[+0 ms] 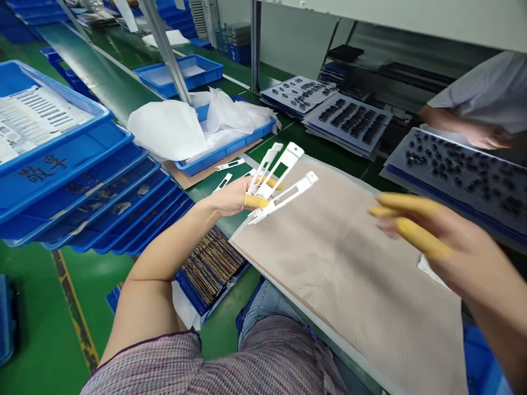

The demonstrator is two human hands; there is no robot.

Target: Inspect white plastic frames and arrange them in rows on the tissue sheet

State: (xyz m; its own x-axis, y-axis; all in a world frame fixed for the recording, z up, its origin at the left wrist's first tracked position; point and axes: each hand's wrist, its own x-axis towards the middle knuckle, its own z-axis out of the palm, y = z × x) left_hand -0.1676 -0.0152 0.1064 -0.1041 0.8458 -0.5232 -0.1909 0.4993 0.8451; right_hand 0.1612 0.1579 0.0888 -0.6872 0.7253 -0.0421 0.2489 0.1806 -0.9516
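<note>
Nearest is the person's woven purple-grey top [263, 356], with blue denim trousers [269, 304] showing past it. At the right, the right hand [428, 225], wearing yellow finger covers, hangs blurred above the tabletop, its thumb and fingers apart; nothing can be made out in its grasp. A white piece [430, 269] shows partly behind its wrist; bringing this hand in low and slowly should avoid brushing it.

Below spreads a large, flat brown paper sheet [325, 274], a soft surface that probably guards against scuffs if kept smooth. Over its far left corner, the left hand [234, 198], also in yellow finger covers, is closed on a fan of slotted white plastic strips [284, 164], at least three, gripped near their lower ends with the tips splayed apart. A light pinch seems best, since their slender rails look easy to bend or hook together; keeping the fan spread leaves each one free to be taken singly by its solid end.

Just beyond, similar loose white strips [230, 164] lie on the green tabletop [197, 192], where a trailing sleeve or wrist could sweep them. Farther off stands a shallow blue plastic tray [230, 148] heaped with translucent white sheets [168, 129].
</note>
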